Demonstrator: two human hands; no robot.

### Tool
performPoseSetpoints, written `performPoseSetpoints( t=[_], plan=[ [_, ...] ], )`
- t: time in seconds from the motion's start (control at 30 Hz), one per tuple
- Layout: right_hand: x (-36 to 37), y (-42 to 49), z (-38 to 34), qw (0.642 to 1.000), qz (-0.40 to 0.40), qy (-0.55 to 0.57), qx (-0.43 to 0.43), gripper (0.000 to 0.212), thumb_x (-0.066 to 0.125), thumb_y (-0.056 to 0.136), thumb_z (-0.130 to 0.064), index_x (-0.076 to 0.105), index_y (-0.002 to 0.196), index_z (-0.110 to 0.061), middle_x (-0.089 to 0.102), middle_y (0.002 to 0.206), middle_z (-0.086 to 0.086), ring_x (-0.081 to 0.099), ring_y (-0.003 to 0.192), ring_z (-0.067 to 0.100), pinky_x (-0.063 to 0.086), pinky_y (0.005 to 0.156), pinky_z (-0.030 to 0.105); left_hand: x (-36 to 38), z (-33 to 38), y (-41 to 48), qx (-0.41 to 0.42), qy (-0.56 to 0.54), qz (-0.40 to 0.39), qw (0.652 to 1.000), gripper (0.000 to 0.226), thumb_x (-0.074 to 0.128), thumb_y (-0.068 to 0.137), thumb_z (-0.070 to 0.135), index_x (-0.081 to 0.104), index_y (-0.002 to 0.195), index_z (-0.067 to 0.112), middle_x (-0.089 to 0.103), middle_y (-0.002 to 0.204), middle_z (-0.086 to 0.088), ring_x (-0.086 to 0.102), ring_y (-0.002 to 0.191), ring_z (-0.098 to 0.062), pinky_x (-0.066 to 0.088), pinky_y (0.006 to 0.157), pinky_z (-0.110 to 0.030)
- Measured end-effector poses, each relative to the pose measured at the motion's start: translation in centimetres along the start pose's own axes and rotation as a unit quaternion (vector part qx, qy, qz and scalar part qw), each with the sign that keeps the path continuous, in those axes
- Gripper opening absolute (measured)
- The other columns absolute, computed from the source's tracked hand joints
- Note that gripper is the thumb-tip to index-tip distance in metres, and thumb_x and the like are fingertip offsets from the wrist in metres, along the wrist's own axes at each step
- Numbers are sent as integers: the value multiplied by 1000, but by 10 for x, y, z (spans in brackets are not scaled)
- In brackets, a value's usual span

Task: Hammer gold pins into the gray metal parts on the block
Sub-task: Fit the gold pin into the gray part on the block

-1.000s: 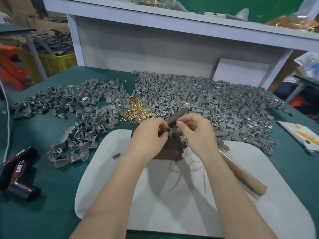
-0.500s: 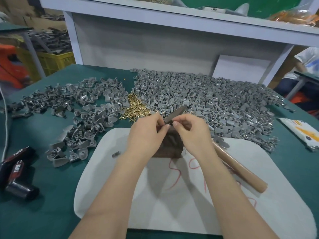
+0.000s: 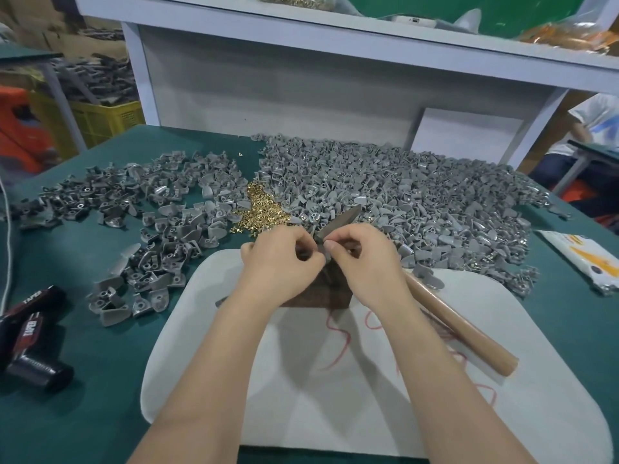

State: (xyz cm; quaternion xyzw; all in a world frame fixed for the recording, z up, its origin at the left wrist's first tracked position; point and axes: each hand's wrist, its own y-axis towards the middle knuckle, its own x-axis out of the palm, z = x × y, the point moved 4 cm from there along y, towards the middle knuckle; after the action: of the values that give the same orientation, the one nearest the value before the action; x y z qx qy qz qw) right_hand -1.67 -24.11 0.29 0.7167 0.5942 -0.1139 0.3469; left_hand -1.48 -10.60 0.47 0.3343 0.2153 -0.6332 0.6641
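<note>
currently my left hand (image 3: pixel 281 259) and right hand (image 3: pixel 365 259) both pinch a small piece, hidden in the grip, atop the dark block (image 3: pixel 335 294) on the white board (image 3: pixel 234 363), likely seating a pin. gold pins (image 3: pixel 261 209) and hammer (image 3: pixel 462 333) lie near, for quick reach.

"TAPER" in white on black tool (image 3: pixel 31 329), red scrawl (image 3: pixel 345 343) on white board (image 3: pixel 335 413) unreadable

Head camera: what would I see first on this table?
Probably the huge heap of gray metal parts across the back right of the table, with a shiny pile of gold pins at its left edge. In the middle, the left hand and right hand meet over a dark block.
</note>
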Motion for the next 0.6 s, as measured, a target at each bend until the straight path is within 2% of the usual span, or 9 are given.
performPoseSetpoints(
  t=[0.1, 0.2, 0.27, 0.37, 0.47, 0.6],
  plan=[
    [4, -2, -4, 998, -25, -59, -19, 7, 64, 85, -11, 66, 82, -17, 52, 88, -6, 51, 76, 2, 36, 73, 6, 3, 1, 0, 8, 35, -18, 999, 8, 62, 83, 31, 58, 76, 33, 66, 91, 13, 58, 104, -15, 31, 87, -33],
    [5, -3, -8, 993, -29, -110, -33, 7, 61, 87, -10, 67, 88, -9, 56, 96, 4, 55, 93, 21, 43, 87, 33, 3, 1, 0, 14, 35, -14, 999, 11, 61, 86, 27, 57, 78, 34, 67, 96, 11, 57, 106, -17, 33, 90, -34],
    [5, -3, -11, 991, -27, -126, -42, 7, 60, 87, -8, 67, 87, -7, 57, 97, 6, 54, 95, 24, 42, 87, 39, 3, 2, 0, 17, 31, -15, 999, 14, 61, 86, 24, 56, 79, 34, 67, 98, 10, 57, 107, -18, 36, 94, -35],
    [4, -4, -11, 993, -23, -110, -32, 6, 61, 86, -8, 67, 83, -8, 55, 90, 0, 53, 85, 16, 41, 81, 29, 2, 3, -1, 18, 24, -16, 999, 15, 61, 87, 23, 55, 78, 34, 67, 97, 8, 58, 106, -20, 39, 96, -39],
    [4, -3, -8, 996, -13, -83, -10, 11, 63, 86, -10, 62, 77, -16, 49, 81, -8, 46, 68, 3, 33, 68, 18, 2, 4, -1, 24, 13, -18, 999, 15, 63, 87, 23, 56, 77, 32, 64, 93, 8, 59, 104, -21, 42, 96, -42],
    [4, -1, -7, 996, -12, -92, 15, 14, 63, 86, -13, 58, 75, -20, 44, 75, -14, 45, 71, 7, 31, 66, 18, 2, 5, -1, 30, 11, -17, 999, 15, 63, 87, 21, 58, 77, 30, 63, 92, 6, 60, 102, -22, 45, 93, -42]
  ],
)
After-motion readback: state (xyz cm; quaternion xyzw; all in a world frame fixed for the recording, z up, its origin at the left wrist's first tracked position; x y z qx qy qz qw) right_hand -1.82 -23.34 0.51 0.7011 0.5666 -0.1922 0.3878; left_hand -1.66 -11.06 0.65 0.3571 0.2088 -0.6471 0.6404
